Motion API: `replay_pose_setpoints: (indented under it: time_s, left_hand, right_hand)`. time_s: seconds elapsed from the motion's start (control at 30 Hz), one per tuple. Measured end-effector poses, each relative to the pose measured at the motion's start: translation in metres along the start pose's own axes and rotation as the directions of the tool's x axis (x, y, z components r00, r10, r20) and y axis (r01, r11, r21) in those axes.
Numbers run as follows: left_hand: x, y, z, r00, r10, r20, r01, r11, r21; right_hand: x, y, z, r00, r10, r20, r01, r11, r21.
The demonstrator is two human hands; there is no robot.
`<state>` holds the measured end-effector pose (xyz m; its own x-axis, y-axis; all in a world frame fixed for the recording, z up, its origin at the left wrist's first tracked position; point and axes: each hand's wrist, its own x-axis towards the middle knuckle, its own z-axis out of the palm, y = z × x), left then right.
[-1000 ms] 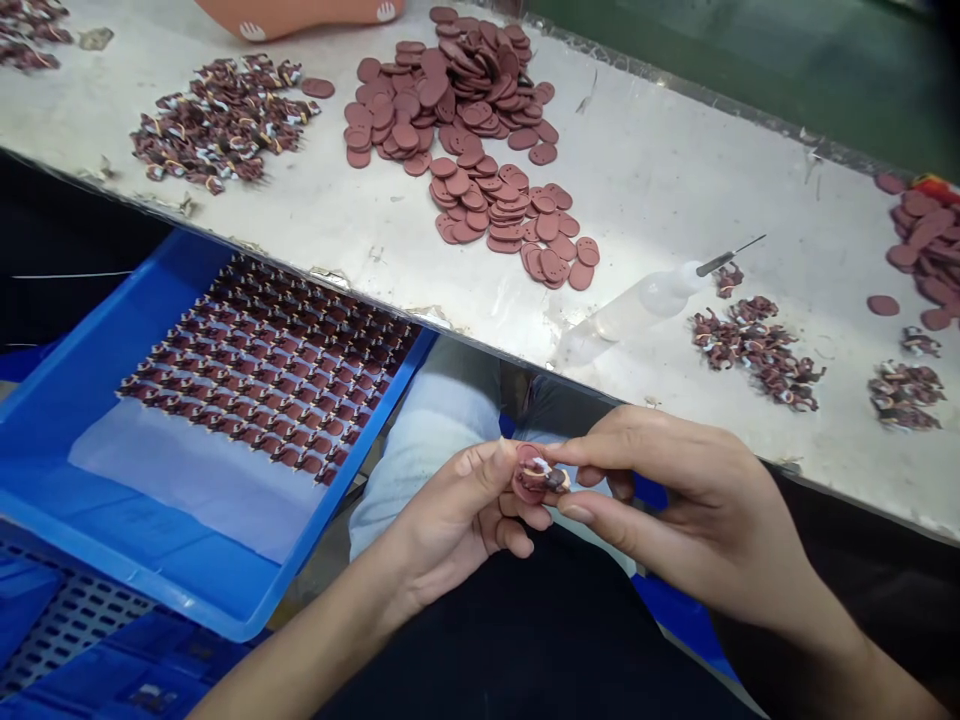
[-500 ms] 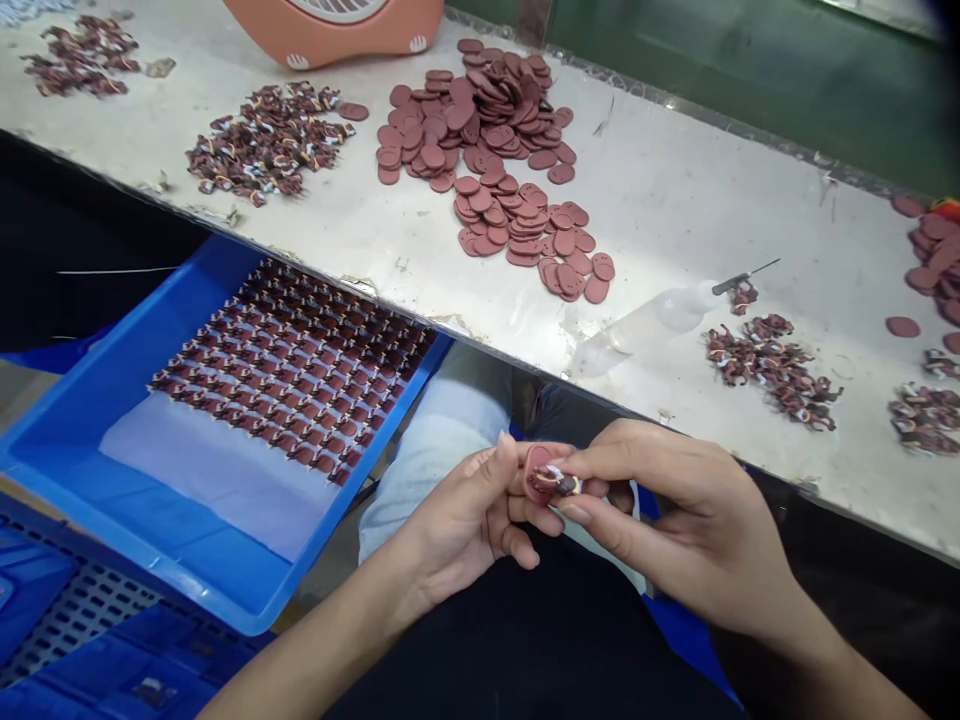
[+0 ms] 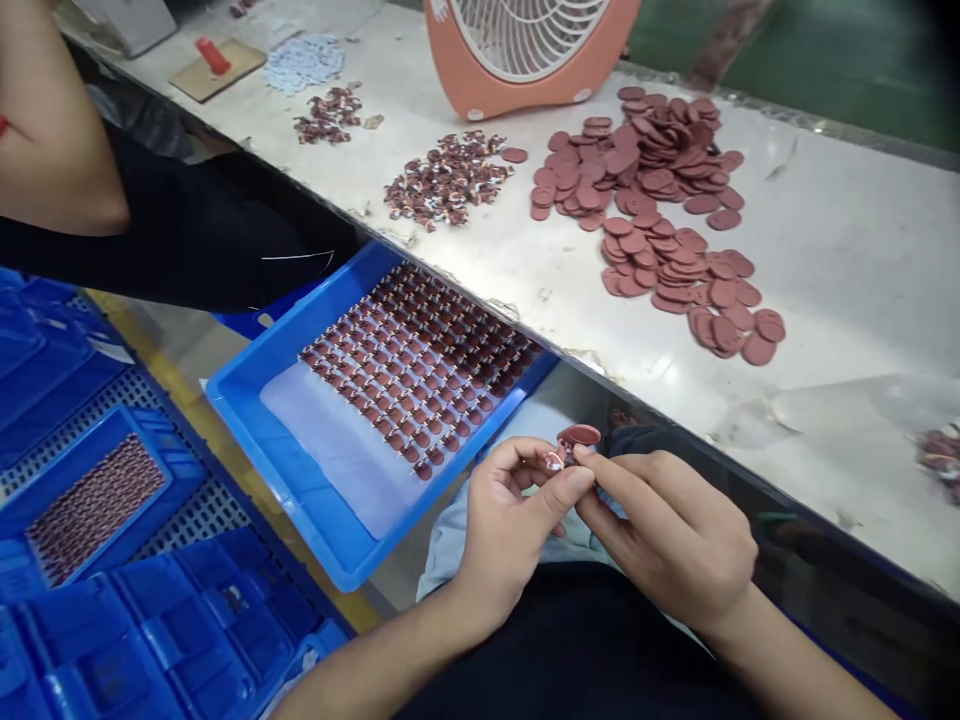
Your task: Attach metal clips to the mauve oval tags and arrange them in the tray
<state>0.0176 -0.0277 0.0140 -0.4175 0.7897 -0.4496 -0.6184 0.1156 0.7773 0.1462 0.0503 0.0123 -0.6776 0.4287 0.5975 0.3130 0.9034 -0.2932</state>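
Observation:
My left hand (image 3: 514, 520) pinches a small brown figurine (image 3: 556, 458) with white and yellowish details between thumb and fingers. An oval reddish-brown base (image 3: 580, 434) is at the figurine's upper end, tilted upward; whether they are joined I cannot tell. The fingertips of my right hand (image 3: 675, 535) close on the same piece from the other side, partly hiding it. Both hands are in front of the table edge. Left of them, a blue tray (image 3: 292, 490) holds rows of figurines on oval bases (image 3: 420, 350), set on a white sheet (image 3: 337, 440).
On the table (image 3: 847, 240) lie oval bases (image 3: 652, 150) and loose figurines (image 3: 450, 180). Behind stands an orange fan (image 3: 525, 90). A translucent bottle (image 3: 802, 410) lies at the right. More blue trays (image 3: 150, 620) are at lower left. Another person's arm (image 3: 60, 130) shows at upper left.
The view has swung left. The figurine and oval base have been turned, with the base now at the top. My left fingers have closed from a looser hold into a pinch.

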Motion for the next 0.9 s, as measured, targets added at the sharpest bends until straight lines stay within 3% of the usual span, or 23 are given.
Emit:
replay_pose_setpoints:
  time_s: [0.17,0.27,0.33,0.43,0.5,0.57,0.63,0.73,0.9]
  left_hand:
    - [0.008,0.004,-0.014,0.993,-0.015,-0.119,0.013,1.000,-0.014]
    - [0.018,0.007,-0.026,0.972,0.056,-0.230,-0.020,0.987,0.159]
    - [0.029,0.014,-0.046,0.937,0.144,-0.320,-0.038,0.949,0.314]
    - [0.052,0.036,-0.104,0.854,0.277,-0.440,-0.034,0.875,0.483]
    - [0.069,0.059,-0.155,0.757,0.399,-0.518,0.009,0.786,0.618]
    - [0.084,0.084,-0.206,0.663,0.496,-0.561,0.123,0.667,0.735]
    - [0.097,0.107,-0.249,0.610,0.556,-0.564,0.269,0.524,0.808]
    - [0.115,0.130,-0.291,0.617,0.578,-0.535,0.445,0.305,0.842]
    - [0.145,0.137,-0.320,0.708,0.523,-0.475,0.545,0.024,0.838]
  right_hand:
    - [0.017,-0.005,0.024,0.997,-0.065,0.032,0.065,0.998,0.022]
    - [0.023,-0.010,0.027,0.990,-0.139,0.022,0.137,0.989,0.059]
    - [0.024,-0.012,0.025,0.981,-0.189,0.047,0.182,0.976,0.123]
    - [0.020,-0.009,0.019,0.971,-0.209,0.116,0.183,0.962,0.204]
    - [0.014,-0.003,0.017,0.974,-0.182,0.138,0.151,0.966,0.208]
    - [0.007,0.003,0.018,0.978,-0.149,0.144,0.120,0.974,0.193]
    - [0.000,0.009,0.019,0.980,-0.129,0.149,0.102,0.979,0.178]
    - [-0.007,0.012,0.021,0.979,-0.111,0.172,0.081,0.981,0.174]
    - [-0.012,0.012,0.022,0.978,-0.084,0.192,0.046,0.980,0.193]
